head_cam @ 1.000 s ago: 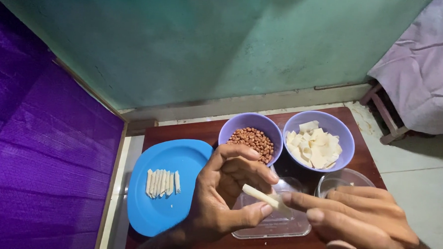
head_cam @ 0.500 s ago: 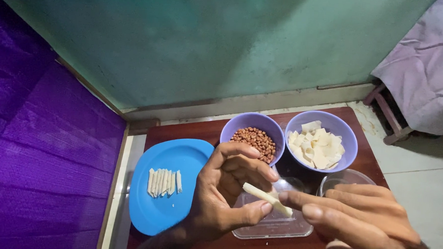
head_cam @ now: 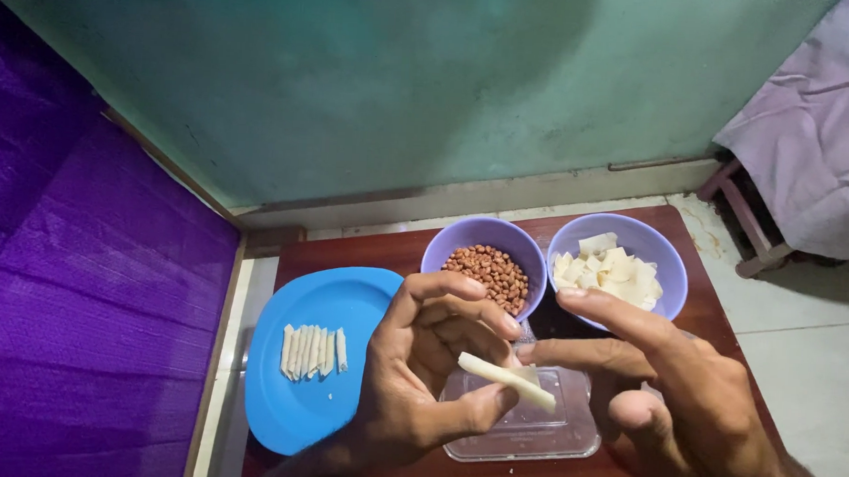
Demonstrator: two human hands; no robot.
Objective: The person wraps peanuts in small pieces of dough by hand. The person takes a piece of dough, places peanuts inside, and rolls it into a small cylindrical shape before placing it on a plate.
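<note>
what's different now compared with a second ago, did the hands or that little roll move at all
Little changed. The pale roll has tilted slightly, its right end now lower, and the right hand has opened a little, forefinger lifted. The left hand still pinches the roll. The blue plate with finished rolls, both purple bowls and the clear container stayed put.

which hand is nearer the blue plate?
Left. The left hand sits at the blue plate's right edge, holding a rolled pale strip; the right hand is farther right, beyond the clear container.
</note>
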